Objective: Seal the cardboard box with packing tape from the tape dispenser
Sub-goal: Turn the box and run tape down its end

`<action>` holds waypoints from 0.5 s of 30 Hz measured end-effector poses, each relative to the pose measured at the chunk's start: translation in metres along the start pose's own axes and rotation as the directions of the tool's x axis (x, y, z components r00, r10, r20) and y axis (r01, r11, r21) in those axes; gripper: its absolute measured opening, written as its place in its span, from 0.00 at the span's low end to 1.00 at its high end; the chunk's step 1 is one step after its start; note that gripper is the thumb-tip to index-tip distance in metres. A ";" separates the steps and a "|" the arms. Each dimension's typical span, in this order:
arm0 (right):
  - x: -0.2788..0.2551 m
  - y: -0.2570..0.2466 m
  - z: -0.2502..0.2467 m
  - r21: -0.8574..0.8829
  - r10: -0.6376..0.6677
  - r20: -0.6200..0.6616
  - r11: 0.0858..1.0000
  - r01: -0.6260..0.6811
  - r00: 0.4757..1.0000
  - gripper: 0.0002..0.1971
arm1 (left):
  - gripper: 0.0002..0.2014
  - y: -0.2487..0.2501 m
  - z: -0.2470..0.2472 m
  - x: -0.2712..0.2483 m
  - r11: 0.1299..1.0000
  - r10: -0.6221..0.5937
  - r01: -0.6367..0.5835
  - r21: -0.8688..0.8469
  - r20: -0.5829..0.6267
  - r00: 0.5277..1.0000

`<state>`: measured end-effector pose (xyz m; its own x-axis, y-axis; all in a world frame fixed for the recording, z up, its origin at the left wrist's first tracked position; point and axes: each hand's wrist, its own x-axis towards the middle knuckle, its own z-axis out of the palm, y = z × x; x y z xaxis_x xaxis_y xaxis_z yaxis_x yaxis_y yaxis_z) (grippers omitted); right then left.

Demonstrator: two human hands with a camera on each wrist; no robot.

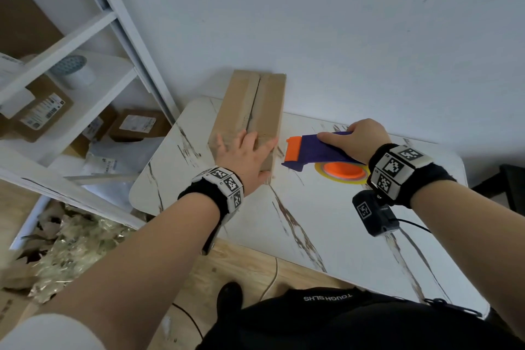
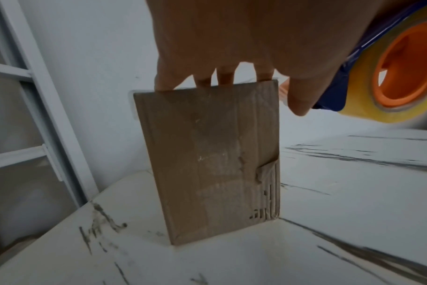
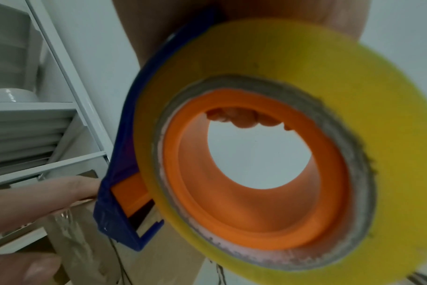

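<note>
A long brown cardboard box [image 1: 250, 111] lies on the white marble-look table [image 1: 341, 221], its far end against the wall. A dark centre seam runs along its top. My left hand [image 1: 244, 153] rests flat on the box's near end, fingers spread over the top and thumb at the right edge. The left wrist view shows the box's end face [image 2: 207, 164] under those fingers [image 2: 232, 57]. My right hand [image 1: 355, 139] grips the blue and orange tape dispenser [image 1: 312, 150] with its yellow tape roll [image 3: 354, 96]. Its orange front end sits just right of the box's near corner.
A white shelf unit [image 1: 85, 37] stands left of the table with labelled parcels [image 1: 133, 125] on it. A bin of crumpled paper and cardboard scraps [image 1: 71, 244] sits on the floor at the left. The table's right half [image 1: 383, 250] is bare.
</note>
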<state>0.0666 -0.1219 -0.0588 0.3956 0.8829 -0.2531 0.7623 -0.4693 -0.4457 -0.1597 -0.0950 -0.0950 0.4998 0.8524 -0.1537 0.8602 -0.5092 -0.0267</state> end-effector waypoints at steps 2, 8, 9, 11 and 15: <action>0.000 -0.003 -0.003 -0.016 0.007 0.011 1.000 -0.007 1.000 0.30 | 0.35 0.000 0.001 0.001 1.000 0.008 -0.008 0.000 0.012 1.000; 0.004 -0.017 -0.003 -0.116 -0.001 0.033 0.993 0.005 0.999 0.31 | 0.39 -0.003 0.013 0.000 0.994 0.048 -0.048 0.103 0.003 0.999; 0.005 -0.020 -0.002 -0.128 0.003 0.037 0.992 0.002 0.999 0.30 | 0.39 -0.004 0.014 0.000 0.993 0.052 -0.051 0.110 0.001 0.999; 0.006 -0.029 -0.001 -0.125 0.019 0.046 0.992 -0.013 0.999 0.29 | 0.39 -0.004 0.014 0.000 0.992 0.054 -0.054 0.111 0.002 0.999; 0.008 -0.034 0.005 -0.177 0.008 0.003 0.984 -0.008 1.000 0.24 | 0.37 -0.006 0.013 0.001 0.995 0.049 -0.051 0.084 0.021 0.999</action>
<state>0.0415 -0.0988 -0.0496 0.4005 0.8790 -0.2589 0.8380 -0.4656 -0.2844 -0.1662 -0.0927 -0.1081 0.5392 0.8237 -0.1756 0.8223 -0.5599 -0.1015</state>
